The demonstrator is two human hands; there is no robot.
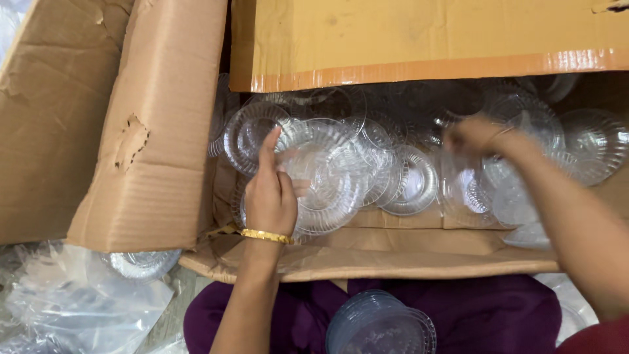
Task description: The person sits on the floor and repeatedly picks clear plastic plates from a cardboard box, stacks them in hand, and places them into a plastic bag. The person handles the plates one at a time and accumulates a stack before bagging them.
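Left hand [270,196] pinches a clear ribbed plastic plate [327,190] inside the cardboard box [157,131]; right hand [473,136] is blurry, can't tell its grip.

right hand [473,137] motion-blurred, grip unreadable; left hand's [270,196] fingertips hidden behind clear plates [327,177] (overlapping, uncountable); plate stack [380,324] cut by bottom edge; box flap [419,39] covers far plates

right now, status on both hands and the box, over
Left hand on a clear plastic plate in the cardboard box. Right hand blurred, over loose plates at the far side. Box flap overhangs the back rows.
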